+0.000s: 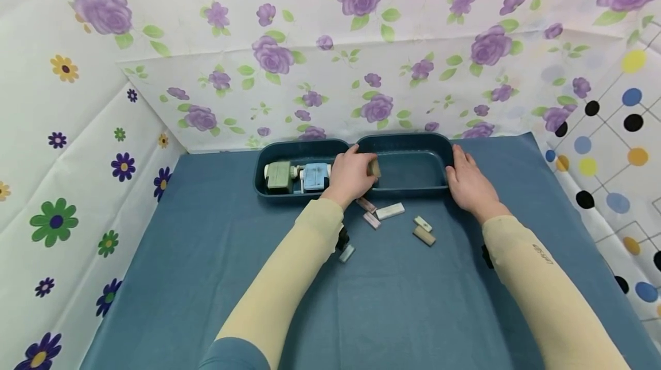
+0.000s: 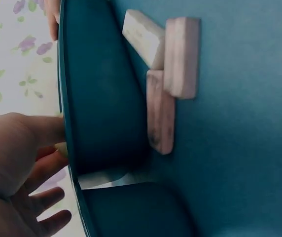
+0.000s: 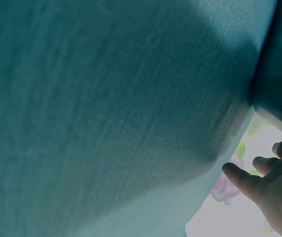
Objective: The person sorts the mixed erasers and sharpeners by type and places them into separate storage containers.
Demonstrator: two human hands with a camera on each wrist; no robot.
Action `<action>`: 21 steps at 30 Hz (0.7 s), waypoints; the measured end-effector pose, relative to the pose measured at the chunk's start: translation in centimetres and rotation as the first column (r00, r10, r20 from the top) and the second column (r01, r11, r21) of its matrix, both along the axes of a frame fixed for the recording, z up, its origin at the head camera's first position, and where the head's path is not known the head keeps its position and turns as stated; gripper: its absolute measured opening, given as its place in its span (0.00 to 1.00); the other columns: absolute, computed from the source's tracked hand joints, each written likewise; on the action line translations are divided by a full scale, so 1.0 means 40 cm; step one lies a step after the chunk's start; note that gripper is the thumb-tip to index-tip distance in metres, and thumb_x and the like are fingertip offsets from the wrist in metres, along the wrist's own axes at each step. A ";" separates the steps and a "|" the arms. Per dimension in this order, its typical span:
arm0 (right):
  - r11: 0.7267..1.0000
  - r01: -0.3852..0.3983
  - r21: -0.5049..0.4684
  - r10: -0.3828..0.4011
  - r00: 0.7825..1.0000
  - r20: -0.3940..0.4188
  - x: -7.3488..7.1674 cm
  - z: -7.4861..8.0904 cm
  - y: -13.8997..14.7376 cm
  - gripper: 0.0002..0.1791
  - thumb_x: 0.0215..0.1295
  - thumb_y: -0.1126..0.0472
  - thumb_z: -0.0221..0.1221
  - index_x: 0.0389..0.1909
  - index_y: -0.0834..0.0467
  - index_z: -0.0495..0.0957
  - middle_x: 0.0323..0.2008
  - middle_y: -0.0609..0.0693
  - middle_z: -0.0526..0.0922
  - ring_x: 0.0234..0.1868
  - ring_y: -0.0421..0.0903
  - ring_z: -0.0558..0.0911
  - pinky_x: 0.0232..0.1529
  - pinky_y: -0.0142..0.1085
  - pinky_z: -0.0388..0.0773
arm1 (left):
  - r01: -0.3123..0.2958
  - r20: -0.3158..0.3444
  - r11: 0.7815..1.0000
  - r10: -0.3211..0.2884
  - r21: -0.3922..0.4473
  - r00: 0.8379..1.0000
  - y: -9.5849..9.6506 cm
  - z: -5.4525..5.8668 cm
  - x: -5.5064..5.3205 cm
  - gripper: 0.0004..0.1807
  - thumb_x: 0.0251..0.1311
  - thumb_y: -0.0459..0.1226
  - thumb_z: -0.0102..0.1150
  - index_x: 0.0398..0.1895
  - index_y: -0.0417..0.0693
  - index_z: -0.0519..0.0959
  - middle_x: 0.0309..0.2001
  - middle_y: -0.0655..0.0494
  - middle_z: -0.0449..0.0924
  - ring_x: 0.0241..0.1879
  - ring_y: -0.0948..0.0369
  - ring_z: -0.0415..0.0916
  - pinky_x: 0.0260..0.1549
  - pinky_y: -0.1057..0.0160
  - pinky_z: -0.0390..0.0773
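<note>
In the head view, my left hand is over the meeting ends of two dark blue trays and pinches a small tan block between thumb and fingers. The left wrist view shows this hand at the tray rim, the block mostly hidden. My right hand rests against the outer right end of the right tray, its fingers fairly straight. Inside the left tray sit a green boxy toy and a light blue one, with white wheel-like parts.
On the blue cloth before the trays lie a white block, pinkish blocks, a cream block, a tan-brown block and a pale grey-blue block. Behind the trays rises a flowered sheet.
</note>
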State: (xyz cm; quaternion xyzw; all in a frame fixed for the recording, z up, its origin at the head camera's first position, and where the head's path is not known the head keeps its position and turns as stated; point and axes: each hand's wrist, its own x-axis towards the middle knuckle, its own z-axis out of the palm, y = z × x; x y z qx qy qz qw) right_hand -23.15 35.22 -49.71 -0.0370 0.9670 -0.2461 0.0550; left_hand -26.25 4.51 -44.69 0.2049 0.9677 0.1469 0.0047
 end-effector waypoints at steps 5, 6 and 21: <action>1.000 0.008 -0.001 -0.008 1.000 -0.011 0.005 -0.004 0.002 0.38 0.90 0.50 0.34 0.87 0.60 0.28 0.87 0.62 0.34 0.85 0.68 0.39 0.79 0.67 0.44 | -0.004 0.034 0.997 0.006 -0.071 0.999 0.019 -0.001 -0.017 0.28 0.69 0.46 0.73 0.71 0.58 0.82 0.65 0.56 0.84 0.81 0.52 0.58 0.76 0.49 0.65; 1.000 0.009 -0.001 -0.009 1.000 -0.010 0.006 -0.006 0.001 0.38 0.90 0.50 0.34 0.87 0.60 0.28 0.87 0.63 0.35 0.85 0.68 0.40 0.79 0.68 0.44 | -0.005 0.040 0.997 0.008 -0.081 0.999 0.021 -0.004 -0.019 0.28 0.69 0.47 0.73 0.71 0.59 0.82 0.66 0.56 0.83 0.82 0.52 0.58 0.76 0.49 0.65; 1.000 0.022 -0.015 -0.022 1.000 -0.022 0.004 -0.007 -0.006 0.38 0.90 0.49 0.33 0.87 0.60 0.29 0.87 0.63 0.36 0.85 0.68 0.41 0.78 0.69 0.46 | 0.045 0.025 0.999 -0.045 -0.011 0.999 0.010 -0.023 -0.029 0.30 0.72 0.46 0.70 0.76 0.56 0.78 0.69 0.59 0.81 0.84 0.53 0.49 0.82 0.51 0.50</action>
